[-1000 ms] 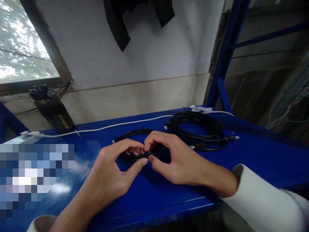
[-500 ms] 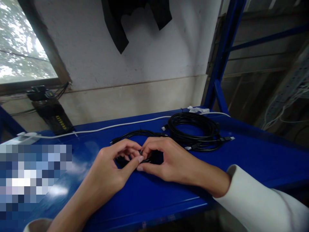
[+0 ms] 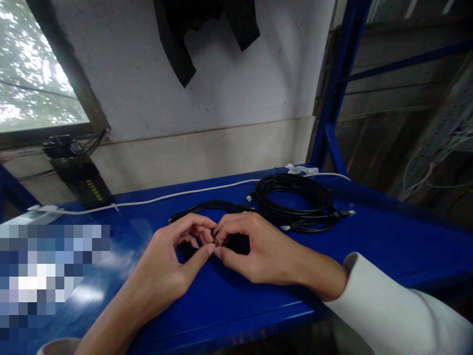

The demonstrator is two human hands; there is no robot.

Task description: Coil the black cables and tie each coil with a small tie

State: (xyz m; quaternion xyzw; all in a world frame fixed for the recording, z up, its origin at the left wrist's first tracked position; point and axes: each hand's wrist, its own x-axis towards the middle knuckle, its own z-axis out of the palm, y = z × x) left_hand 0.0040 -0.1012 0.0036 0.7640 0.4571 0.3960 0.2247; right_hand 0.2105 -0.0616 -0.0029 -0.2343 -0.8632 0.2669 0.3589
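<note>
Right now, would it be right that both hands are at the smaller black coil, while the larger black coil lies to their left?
Not quite: the head view shows the larger black coil lying to their right. The left hand and right hand are at the smaller black coil, as you say.

My left hand (image 3: 170, 261), right hand (image 3: 254, 249) — both pinching one small black coil (image 3: 215, 203); larger coil (image 3: 295, 213) rightward, blue table (image 3: 236, 305) beneath.

Both hands (image 3: 162, 261) (image 3: 260, 249) meet, pinching (loosely curled).
</note>
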